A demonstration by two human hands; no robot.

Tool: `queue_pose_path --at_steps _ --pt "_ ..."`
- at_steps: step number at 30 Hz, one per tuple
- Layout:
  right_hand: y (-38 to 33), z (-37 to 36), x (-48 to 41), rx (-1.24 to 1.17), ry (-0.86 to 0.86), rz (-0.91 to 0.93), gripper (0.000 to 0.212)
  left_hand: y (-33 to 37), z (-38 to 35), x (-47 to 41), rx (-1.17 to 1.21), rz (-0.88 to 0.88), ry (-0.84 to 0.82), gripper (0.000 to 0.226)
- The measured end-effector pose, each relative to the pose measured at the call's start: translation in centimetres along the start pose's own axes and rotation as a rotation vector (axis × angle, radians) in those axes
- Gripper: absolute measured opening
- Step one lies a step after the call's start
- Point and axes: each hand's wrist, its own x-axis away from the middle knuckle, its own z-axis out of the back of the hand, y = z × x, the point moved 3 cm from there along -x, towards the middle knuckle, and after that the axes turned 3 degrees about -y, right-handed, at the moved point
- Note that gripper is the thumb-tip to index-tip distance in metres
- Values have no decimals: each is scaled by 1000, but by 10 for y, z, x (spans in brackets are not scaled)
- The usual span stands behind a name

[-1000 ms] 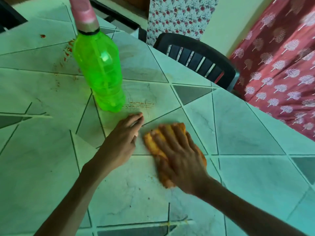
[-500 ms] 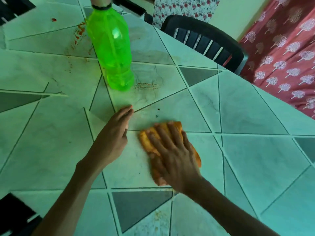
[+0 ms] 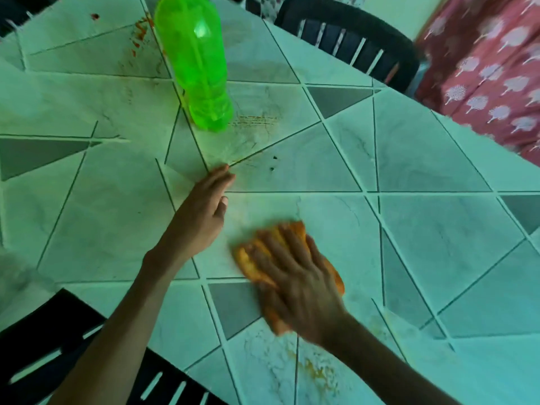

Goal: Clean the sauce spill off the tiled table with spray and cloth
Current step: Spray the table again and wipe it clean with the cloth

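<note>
Change noted: over the last second I have drawn the right grip (image 3: 295, 276) back toward the near edge, carrying the cloth (image 3: 248, 261) across one tile joint. The cloth now lies flat on the counter (image 3: 438, 229), well apart from the bottle (image 3: 195, 62), and is motion-blurred. The right grip is fully spread, with fingers straight. It presses the cloth down without curling round it. The left grip (image 3: 201, 211) has not shifted. Its fingers are straight and hold nothing, and it rests palm down with its fingertips at the same joint below the bottle.

Consequence: the tile just crossed reads clean. Three soiled areas remain:
- the streak (image 3: 257, 121) just beside the bottle base
- the red spatter (image 3: 140, 33) beyond the bottle
- the orange residue (image 3: 315, 372) near the edge

I judge that the stroke is heading for the residue. The streak and spatter need separate passes, so the task is only partly done.
</note>
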Motion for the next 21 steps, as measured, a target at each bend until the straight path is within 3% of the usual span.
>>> queue_pose_path --at_steps 3,6,8,10,14,18,21 --pt "52 1 64 -8 14 -139 60 15 -4 5 -98 -39 -11 48" --pt "112 10 52 -51 55 -431 57 36 -18 8 -151 -116 -57 50" --pt "116 13 26 -104 103 -574 58 52 -31 7 -128 -149 -76 46" --pt "94 7 23 -123 106 -559 58 69 -40 2 -96 -159 -71 44" --pt "41 -15 119 -53 39 -292 61 95 -55 -8 -121 -215 -92 44" --pt "86 -17 189 -88 30 -501 58 128 -80 -6 -197 -309 -198 55" --pt "146 -7 151 -141 117 -745 58 146 -101 -3 -237 -334 -234 60"
